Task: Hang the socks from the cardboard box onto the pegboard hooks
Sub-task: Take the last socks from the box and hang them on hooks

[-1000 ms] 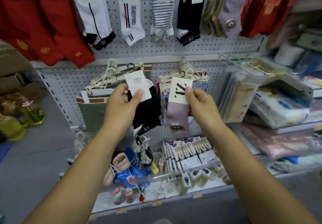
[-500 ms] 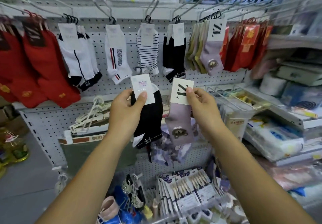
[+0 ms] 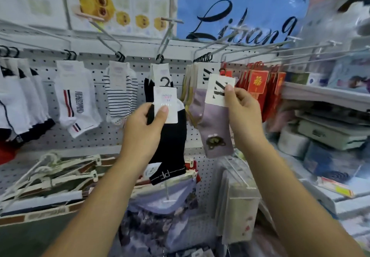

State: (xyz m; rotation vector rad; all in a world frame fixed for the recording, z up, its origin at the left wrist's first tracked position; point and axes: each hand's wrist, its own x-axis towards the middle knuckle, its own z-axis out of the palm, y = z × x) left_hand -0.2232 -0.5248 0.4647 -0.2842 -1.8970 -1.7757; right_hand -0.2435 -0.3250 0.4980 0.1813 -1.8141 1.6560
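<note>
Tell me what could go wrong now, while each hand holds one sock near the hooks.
The left hand pinches the black sock only at its paper card, and the right hand does the same with the purple sock; either could slip or tear loose. With both hands busy, guiding the small hanger onto a wire hook may be clumsy. The purple row looks crowded.

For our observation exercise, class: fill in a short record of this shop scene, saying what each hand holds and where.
Left hand: pinches card label of black ankle sock with white cuff
Right hand: pinches card label of lilac sock with bear patch
Hung yet: no, both held before white metal pegboard
Matching stock: hanging black socks behind the left one; hanging pastel socks behind the right one
</note>
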